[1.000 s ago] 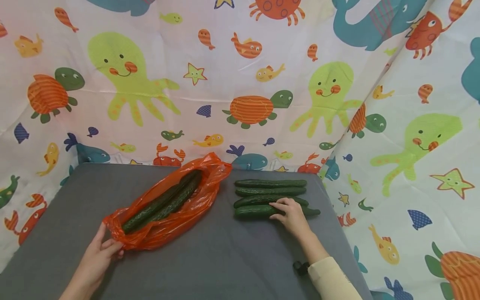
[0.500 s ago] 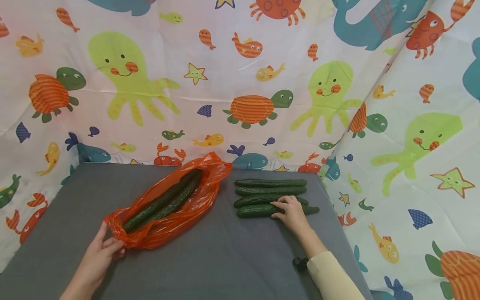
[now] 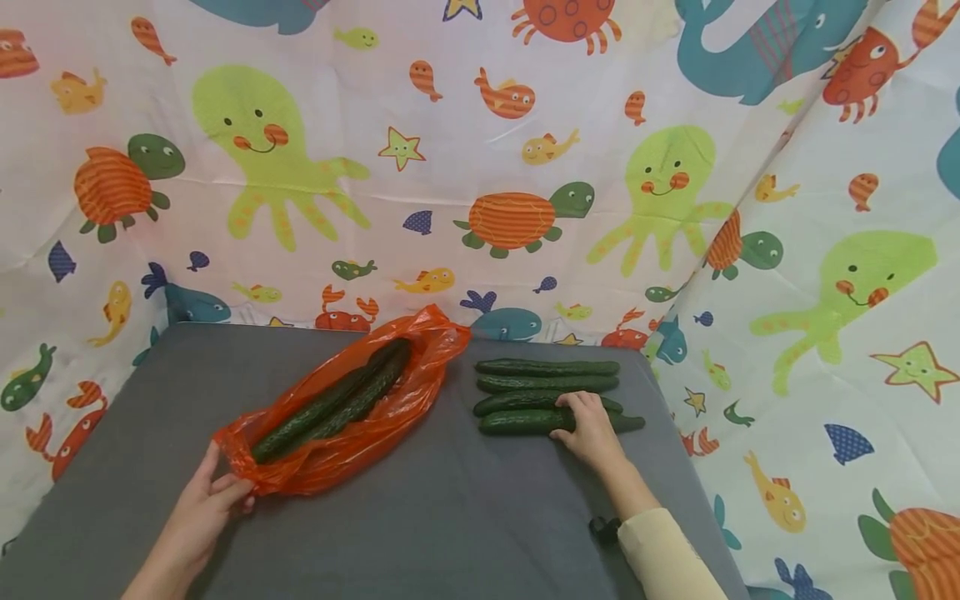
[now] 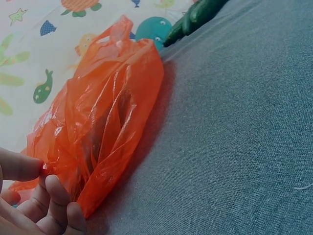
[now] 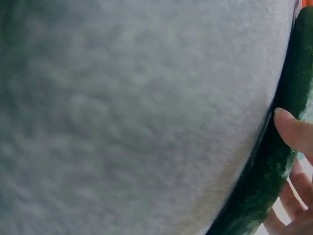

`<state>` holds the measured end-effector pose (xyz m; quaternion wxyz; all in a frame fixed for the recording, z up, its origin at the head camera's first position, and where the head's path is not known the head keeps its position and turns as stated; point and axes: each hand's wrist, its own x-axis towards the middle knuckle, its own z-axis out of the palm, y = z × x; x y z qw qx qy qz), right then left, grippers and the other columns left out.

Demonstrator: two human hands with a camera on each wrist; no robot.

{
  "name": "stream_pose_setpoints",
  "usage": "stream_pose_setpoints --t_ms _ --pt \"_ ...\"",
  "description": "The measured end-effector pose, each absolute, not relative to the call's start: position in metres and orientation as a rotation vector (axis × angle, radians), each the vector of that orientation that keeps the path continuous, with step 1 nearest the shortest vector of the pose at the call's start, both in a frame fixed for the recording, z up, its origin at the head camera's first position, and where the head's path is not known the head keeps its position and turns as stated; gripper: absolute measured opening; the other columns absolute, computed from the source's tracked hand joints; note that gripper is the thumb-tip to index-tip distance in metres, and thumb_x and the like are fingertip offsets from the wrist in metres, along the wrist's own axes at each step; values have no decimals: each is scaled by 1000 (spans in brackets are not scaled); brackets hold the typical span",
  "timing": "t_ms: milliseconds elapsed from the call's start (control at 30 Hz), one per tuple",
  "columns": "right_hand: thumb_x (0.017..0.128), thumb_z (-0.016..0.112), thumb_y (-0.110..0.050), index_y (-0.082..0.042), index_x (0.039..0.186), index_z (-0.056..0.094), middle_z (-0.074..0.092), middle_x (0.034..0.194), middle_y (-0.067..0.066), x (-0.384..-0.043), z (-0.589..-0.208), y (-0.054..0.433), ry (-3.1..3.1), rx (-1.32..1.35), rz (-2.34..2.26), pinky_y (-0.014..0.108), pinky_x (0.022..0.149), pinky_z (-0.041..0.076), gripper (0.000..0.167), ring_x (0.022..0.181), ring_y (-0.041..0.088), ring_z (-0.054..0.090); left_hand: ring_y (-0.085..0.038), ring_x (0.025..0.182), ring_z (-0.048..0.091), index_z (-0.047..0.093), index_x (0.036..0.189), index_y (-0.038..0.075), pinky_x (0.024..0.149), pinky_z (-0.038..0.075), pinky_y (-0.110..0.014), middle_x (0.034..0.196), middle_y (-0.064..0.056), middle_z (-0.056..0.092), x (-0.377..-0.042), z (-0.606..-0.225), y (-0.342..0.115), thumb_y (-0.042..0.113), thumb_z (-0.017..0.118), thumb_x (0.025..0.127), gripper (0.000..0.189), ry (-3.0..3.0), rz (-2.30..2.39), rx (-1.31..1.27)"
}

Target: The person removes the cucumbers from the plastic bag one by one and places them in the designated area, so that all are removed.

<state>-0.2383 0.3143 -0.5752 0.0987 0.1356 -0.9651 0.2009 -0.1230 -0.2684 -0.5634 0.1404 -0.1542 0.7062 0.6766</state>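
My left hand (image 3: 198,510) pinches the near-left rim of a thin orange plastic bag (image 3: 382,437), as the left wrist view also shows at the bag's crumpled edge (image 4: 68,166). The bag lies open on the table, with two dark green cucumbers (image 3: 341,400) side by side inside it. To its right, several cucumbers lie in a row, the back one (image 3: 546,367) farthest from me. My right hand (image 3: 592,435) grips the front cucumber (image 3: 517,422) near its middle. In the right wrist view, thumb and fingers are around that cucumber (image 5: 266,169).
Everything rests on a grey cloth-covered table (image 3: 420,533). A curtain (image 3: 465,175) printed with sea animals rises along the back and sides. A small black object (image 3: 603,529) sits by the right sleeve (image 3: 667,550).
The front cucumber has shifted very slightly under my right hand. My left hand keeps its pinch on the bag. The head view has turned slightly left.
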Motion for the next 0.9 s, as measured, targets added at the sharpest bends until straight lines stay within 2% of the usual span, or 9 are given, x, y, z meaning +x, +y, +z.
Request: stream_pose_setpoints --t_ms 200,300,500,700,900 --pt "70 95 -22 -15 118 67 63 121 8 -233 -567 312 -2892 481 611 60 104 40 56 123 36 49 -10 74 61 -24 156 29 70 56 -29 80 7 67 -123 -565 -264 9 59 102 101 2011 2001 -413" --pt "73 93 -24 -17 120 67 62 125 6 -233 -563 310 -2900 547 620 59 105 39 54 125 34 48 -10 75 61 -25 156 28 71 55 -29 81 7 67 -123 -566 -262 9 59 102 101 2021 1986 -407" --pt "78 89 -24 -18 116 74 68 119 3 -232 -565 312 -2952 606 524 60 101 42 42 118 33 57 -9 78 62 -28 153 29 74 55 -30 85 8 68 -125 -567 -262 12 57 104 100 2047 1910 -403" --pt "80 86 -16 -18 123 73 69 121 4 -230 -567 318 -3027 596 563 55 101 47 45 118 32 61 -11 78 62 -30 153 26 74 56 -30 86 7 69 -125 -567 -262 12 56 104 99 2054 1894 -406" --pt "79 86 -12 -16 122 75 70 117 6 -237 -566 317 -2951 637 538 50 97 51 44 114 30 62 -11 79 62 -29 152 31 75 56 -31 90 8 71 -126 -565 -261 16 56 105 98 2043 1878 -424"
